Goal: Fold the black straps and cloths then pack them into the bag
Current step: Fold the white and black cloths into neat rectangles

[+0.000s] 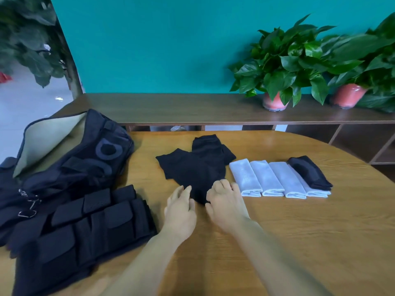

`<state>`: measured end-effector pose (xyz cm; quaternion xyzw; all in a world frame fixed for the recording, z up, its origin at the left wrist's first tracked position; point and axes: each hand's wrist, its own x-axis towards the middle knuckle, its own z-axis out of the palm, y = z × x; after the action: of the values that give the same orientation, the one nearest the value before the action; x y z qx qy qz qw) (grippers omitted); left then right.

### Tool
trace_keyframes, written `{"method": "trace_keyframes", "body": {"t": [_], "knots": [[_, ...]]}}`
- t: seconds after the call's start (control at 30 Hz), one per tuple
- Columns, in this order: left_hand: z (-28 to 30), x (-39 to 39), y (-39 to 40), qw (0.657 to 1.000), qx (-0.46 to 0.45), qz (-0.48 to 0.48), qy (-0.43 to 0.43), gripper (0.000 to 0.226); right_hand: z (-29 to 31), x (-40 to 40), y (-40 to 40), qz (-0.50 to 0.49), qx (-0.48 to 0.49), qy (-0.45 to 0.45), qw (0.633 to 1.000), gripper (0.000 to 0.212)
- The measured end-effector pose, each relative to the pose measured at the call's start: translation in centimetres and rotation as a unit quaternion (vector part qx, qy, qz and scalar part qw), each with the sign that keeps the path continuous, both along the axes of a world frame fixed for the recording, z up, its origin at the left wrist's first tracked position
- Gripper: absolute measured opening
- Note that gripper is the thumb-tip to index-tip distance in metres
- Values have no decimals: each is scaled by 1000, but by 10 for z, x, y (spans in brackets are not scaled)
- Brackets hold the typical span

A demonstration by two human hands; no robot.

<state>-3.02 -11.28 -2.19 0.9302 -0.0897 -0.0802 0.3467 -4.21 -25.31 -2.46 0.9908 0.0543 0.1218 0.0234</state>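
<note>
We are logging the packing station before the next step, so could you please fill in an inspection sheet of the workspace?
Surface: wooden table, rounded far edge.
Job's things: loose black cloth at centre; folded black cloth atop four folded white cloths; black straps at left; open black bag behind them.
Clutter: nothing seen.
Grips: left hand and right hand both rest on the loose cloth's near edge.
Cables: nothing seen.
Surroundings: teal wall, wooden shelf, two potted plants.

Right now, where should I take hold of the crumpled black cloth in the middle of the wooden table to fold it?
Grip the crumpled black cloth at its near tip, from the near side: it lies spread, narrowing toward both hands, left hand and right hand.
</note>
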Motion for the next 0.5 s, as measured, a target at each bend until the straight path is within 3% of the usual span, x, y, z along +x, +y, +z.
{"method": "trace_keyframes", "body": {"t": [0.17, 0.33, 0.5], "knots": [[1, -5, 2, 1000, 8, -18, -2, 46, -12, -38, 7, 19, 80, -64, 995, 5], [-4, -22, 4, 997, 62, -38, -16, 50, -6, -77, 3, 43, 168, -49, 984, 28], [-9, -46, 9, 983, 152, -91, -43, 60, 5, -78, -18, -12, 188, -84, 978, 20]]}}
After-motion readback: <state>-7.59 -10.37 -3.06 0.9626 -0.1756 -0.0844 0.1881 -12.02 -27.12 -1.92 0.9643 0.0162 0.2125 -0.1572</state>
